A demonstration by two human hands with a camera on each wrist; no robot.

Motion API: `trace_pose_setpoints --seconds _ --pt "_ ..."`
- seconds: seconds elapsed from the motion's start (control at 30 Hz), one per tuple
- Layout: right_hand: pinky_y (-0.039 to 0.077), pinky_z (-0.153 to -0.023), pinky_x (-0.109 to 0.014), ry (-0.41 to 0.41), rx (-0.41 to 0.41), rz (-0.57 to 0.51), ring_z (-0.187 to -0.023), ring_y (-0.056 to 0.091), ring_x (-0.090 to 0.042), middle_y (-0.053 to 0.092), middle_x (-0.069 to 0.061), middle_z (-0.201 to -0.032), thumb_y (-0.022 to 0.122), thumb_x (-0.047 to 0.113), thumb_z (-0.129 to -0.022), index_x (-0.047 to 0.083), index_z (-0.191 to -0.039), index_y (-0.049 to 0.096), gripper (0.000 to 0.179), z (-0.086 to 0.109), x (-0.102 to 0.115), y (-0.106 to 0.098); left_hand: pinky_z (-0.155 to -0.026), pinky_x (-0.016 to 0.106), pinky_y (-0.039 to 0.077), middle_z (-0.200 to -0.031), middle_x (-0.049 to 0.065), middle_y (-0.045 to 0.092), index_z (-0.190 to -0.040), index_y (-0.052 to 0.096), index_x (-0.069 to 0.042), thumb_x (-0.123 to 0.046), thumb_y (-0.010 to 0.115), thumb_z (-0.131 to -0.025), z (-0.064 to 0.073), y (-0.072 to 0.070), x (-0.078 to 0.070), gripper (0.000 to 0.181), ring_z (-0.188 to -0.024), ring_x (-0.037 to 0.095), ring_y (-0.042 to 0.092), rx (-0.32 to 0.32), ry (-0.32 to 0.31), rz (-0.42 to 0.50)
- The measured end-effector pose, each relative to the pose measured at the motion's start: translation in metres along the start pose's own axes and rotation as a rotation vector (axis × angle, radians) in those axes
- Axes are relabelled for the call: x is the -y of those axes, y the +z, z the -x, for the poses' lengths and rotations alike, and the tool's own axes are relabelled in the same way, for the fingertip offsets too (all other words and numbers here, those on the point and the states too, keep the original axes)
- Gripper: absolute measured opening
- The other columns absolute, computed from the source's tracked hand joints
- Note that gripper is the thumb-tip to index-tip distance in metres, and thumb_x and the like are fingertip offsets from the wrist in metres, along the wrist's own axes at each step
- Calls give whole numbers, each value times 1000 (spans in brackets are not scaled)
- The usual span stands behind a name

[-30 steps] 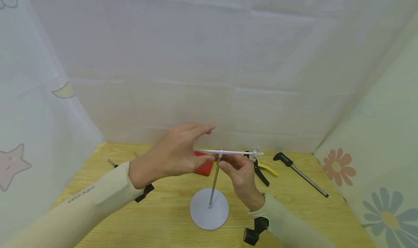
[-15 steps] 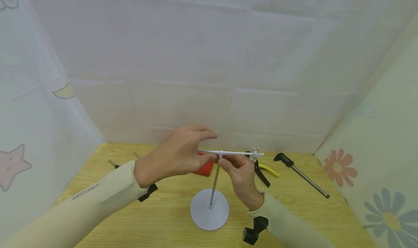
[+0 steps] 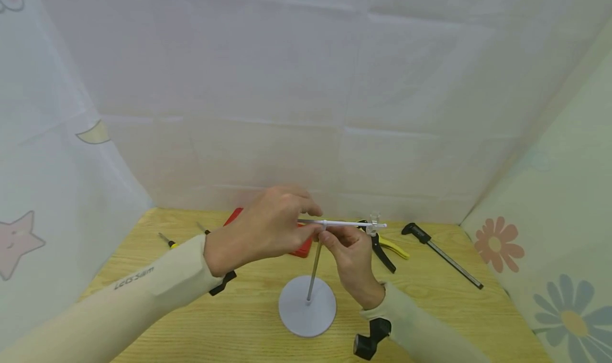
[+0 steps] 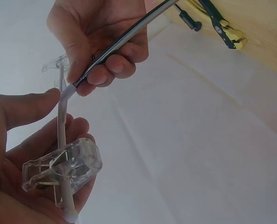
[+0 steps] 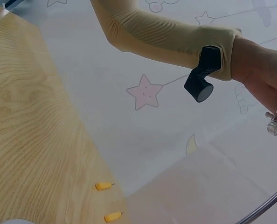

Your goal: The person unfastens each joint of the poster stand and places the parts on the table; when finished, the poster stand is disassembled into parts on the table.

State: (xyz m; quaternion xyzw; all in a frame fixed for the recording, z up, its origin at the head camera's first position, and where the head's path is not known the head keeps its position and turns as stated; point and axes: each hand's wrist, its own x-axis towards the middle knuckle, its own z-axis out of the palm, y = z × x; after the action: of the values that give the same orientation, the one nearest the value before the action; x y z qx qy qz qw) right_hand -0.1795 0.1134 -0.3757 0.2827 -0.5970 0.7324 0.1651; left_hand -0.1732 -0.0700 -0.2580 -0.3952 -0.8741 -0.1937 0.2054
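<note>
A T-shaped stand has a round white base (image 3: pixel 307 312), a metal pole (image 3: pixel 314 272) and a white crossbar (image 3: pixel 349 224). Near the crossbar's right end sits a clear clip (image 3: pixel 374 227); a second clear clip (image 4: pixel 68 168) is on the other end, hidden by a hand in the head view. My left hand (image 3: pixel 268 227) holds the crossbar just left of the joint, thumb in front and fingers behind. Thumb and curled fingers of my right hand (image 3: pixel 353 254) grip the pole's top, right under the white joint (image 4: pixel 67 92).
Behind the hands lies a red case (image 3: pixel 301 250), partly covered. Yellow-and-black pliers (image 3: pixel 384 248) and a digital caliper (image 3: pixel 440 254) lie to the right. Two yellow-handled screwdrivers, one of them a screwdriver (image 3: pixel 168 241) at the left, rest on the wooden table (image 3: pixel 229 320). Printed sheets surround the table.
My left hand has shifted right along the crossbar toward the joint, and its raised fingers have come down closer to the thumb. My right hand and the base have hardly moved.
</note>
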Motion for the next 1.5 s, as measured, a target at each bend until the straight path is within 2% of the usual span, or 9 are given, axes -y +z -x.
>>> trace_pose_setpoints --seconds 0.33,0.6,0.73,0.9,1.07,1.2,1.3,1.5 --pt "61 -81 -24 28 -36 36 -86 74 -4 77 10 -95 65 -3 -94 -7 -102 69 9 0 0 0 -63 17 51 -84 -6 72 -92 82 -14 -18 81 -85 -2 3 0 8 -73 8 63 -18 32 0" --pt "61 -80 -23 7 -32 72 -85 74 -4 76 11 -93 65 -2 -95 -19 -100 64 19 0 0 3 -62 14 48 -79 -7 67 -88 82 -14 -12 79 -86 -2 6 -1 4 -68 5 56 6 38 -1" --pt "60 -76 -21 -7 -40 110 -82 73 -2 75 14 -90 67 -2 -93 -21 -97 63 20 -1 -1 4 -62 14 49 -79 -7 68 -89 82 -12 -11 79 -86 -1 6 -2 4 -70 6 58 5 28 -10" --pt "59 -73 -20 -1 -47 119 -81 73 -1 76 16 -89 68 0 -93 -21 -97 64 21 0 -2 6 -66 15 52 -79 -6 68 -87 81 -11 -7 79 -86 0 4 -2 4 -73 7 60 -17 69 -26" --pt "60 -75 -21 -52 -25 105 -82 73 -1 75 15 -91 67 -2 -93 -21 -96 63 20 -1 -4 7 -66 15 53 -79 -5 69 -88 81 -10 -8 80 -85 1 2 -2 5 -73 7 61 -14 64 -28" --pt "61 -77 -22 -74 -19 94 -83 74 -2 76 15 -92 67 -1 -94 -21 -96 62 21 -1 -5 7 -65 15 53 -79 -5 68 -87 81 -10 -3 78 -85 2 2 -2 8 -72 7 61 -28 91 -42" --pt "60 -78 -21 -75 -22 96 -83 74 -2 76 15 -92 67 -1 -94 -21 -96 62 21 -1 -6 7 -65 15 52 -77 -5 66 -87 81 -10 -1 76 -84 3 2 -2 11 -72 7 60 -39 105 -49" --pt "60 -78 -21 -79 -19 119 -82 73 -1 75 16 -92 67 -2 -94 -19 -96 64 18 0 -5 8 -63 14 51 -77 -5 65 -87 82 -10 -2 77 -84 4 1 -4 10 -71 7 58 -34 92 -50"
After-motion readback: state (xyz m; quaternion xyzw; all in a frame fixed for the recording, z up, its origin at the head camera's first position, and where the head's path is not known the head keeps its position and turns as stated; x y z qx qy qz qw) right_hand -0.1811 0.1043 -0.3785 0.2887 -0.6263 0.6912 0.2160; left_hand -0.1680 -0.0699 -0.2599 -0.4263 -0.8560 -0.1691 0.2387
